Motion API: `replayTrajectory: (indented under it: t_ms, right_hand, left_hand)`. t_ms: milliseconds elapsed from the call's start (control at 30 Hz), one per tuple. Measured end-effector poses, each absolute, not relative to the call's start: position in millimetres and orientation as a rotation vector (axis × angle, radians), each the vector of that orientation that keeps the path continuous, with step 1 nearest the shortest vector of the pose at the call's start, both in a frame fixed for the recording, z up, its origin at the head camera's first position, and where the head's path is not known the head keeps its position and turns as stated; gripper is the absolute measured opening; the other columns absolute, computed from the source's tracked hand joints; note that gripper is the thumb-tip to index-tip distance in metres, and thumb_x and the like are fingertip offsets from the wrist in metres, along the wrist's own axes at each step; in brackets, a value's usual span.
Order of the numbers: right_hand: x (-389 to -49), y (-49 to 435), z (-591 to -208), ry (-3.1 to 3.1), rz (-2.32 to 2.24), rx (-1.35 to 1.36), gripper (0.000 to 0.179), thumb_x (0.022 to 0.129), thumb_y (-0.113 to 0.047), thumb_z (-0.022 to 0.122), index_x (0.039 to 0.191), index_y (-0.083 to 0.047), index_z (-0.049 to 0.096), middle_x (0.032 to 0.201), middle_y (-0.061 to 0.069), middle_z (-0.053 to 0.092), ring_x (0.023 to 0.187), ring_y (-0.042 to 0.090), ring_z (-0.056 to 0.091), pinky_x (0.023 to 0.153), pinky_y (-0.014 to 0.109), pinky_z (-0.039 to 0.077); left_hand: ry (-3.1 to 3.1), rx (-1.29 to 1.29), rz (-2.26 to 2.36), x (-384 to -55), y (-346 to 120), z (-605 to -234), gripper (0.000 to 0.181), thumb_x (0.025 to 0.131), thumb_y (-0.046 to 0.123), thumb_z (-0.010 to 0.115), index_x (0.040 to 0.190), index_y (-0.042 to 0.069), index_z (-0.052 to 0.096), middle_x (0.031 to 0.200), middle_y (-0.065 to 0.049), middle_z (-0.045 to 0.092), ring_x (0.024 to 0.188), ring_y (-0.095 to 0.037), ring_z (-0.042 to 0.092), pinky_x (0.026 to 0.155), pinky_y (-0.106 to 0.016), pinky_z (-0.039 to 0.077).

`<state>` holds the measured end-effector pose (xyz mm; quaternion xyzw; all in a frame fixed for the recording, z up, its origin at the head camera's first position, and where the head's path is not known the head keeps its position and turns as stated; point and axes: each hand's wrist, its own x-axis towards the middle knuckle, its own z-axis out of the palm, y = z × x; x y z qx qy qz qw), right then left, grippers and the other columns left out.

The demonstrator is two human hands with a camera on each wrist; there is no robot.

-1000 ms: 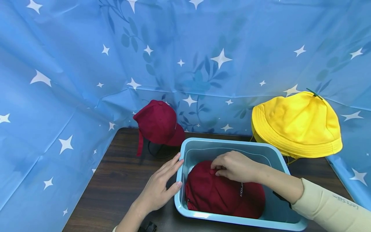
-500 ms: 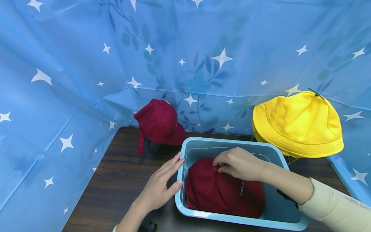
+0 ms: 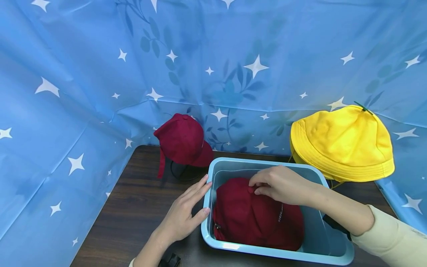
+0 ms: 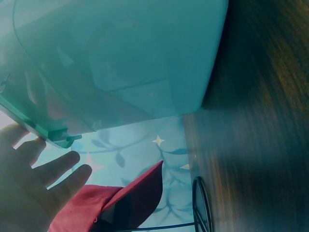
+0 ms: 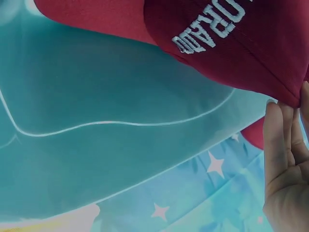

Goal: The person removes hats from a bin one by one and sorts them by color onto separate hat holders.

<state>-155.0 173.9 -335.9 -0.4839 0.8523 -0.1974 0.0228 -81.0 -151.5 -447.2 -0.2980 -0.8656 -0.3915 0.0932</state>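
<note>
Inside a light blue plastic bin [image 3: 233, 246] is a dark red baseball cap [image 3: 247, 218] with white lettering on its front. My right hand [image 3: 283, 185] pinches the crown at its top button; in the right wrist view the fingers [image 5: 275, 145] draw the fabric to a peak. Against the bin's left rim rests my left hand [image 3: 183, 211], its fingers extended and spread. In the left wrist view, that hand [image 4: 34, 179] touches the rim from outside.
A second dark red cap [image 3: 183, 141] sits on a black wire stand [image 3: 180, 178] behind and left of the bin. At the back right is a yellow bucket hat [image 3: 343, 144]. A blue star-patterned cloth [image 3: 200, 74] hangs behind the dark wooden table [image 3: 116, 222].
My right hand has risen slightly and shifted right, drawing the cap's crown up with it. The left hand stays at the rim.
</note>
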Motion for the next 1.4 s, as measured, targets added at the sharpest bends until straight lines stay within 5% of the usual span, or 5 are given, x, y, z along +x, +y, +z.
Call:
replayTrajectory:
  t_ms: [1400]
  right_hand:
    - [-142, 199, -275, 2.784, -0.670, -1.574, 0.041, 0.076, -0.002, 0.092, 0.110, -0.019, 0.079, 0.096, -0.018, 0.073, 0.082, -0.003, 0.069, 0.069, 0.014, 0.055]
  left_hand:
    - [-2.576, -0.872, -1.170, -81, -151, -447, 0.061, 0.104, 0.028, 0.058, 0.162, 0.016, 0.041, 0.171, 0.000, 0.030, 0.151, -0.025, 0.040, 0.111, -0.061, 0.044]
